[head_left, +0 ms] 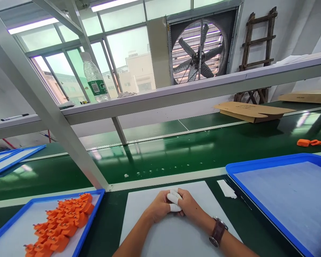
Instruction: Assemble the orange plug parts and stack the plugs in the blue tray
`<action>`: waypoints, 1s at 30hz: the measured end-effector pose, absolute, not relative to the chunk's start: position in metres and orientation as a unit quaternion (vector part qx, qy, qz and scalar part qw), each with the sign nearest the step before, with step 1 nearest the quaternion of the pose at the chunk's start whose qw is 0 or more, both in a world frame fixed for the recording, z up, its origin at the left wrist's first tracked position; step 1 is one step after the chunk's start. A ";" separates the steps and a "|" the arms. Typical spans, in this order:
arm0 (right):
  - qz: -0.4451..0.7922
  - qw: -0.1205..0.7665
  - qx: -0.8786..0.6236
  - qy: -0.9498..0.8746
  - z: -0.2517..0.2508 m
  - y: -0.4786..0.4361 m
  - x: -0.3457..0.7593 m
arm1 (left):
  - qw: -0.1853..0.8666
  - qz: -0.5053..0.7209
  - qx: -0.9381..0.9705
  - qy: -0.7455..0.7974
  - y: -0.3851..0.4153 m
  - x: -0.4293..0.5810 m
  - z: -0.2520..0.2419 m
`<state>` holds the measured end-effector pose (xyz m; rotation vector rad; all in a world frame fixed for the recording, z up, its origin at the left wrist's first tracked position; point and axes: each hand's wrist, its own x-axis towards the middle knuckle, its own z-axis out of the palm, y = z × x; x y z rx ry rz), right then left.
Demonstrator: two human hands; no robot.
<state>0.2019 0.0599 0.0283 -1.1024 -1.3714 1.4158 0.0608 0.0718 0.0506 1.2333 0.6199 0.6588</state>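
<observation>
Two hands meet at bottom ctr, pressed together on a grey mat (176, 239) that lies on the green surface (176, 157). Left hand (157, 210) & right hand (190, 205) each have a closed grip, fingers curled into one another. White finger cots (173, 197) cover the fingertips where the hands meet, approx. over the mat's far half. Can't tell whether anything else sits btwn the palms. A brown wristwatch (218, 232) is on the right wrist. Orange plastic parts (61, 225) are heaped in a blue tray (69, 195) just left of the mat. A 2nd blue tray (283, 192) sits to the right, w/ a white slip (226, 188) btwn it & the mat. An orange tool (309, 142) lies farther back on the surface, well apart from the hands.
</observation>
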 end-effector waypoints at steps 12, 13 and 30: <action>0.587 0.437 -0.435 -0.525 0.026 0.062 0.202 | 0.707 0.304 0.570 0.287 0.072 0.061 0.049; 0.591 0.438 -0.432 -0.522 0.025 0.062 0.202 | 0.707 0.304 0.572 0.285 0.072 0.061 0.050; 0.561 0.455 -0.442 -0.532 0.025 0.062 0.205 | 0.736 0.318 0.538 0.261 0.071 0.062 0.049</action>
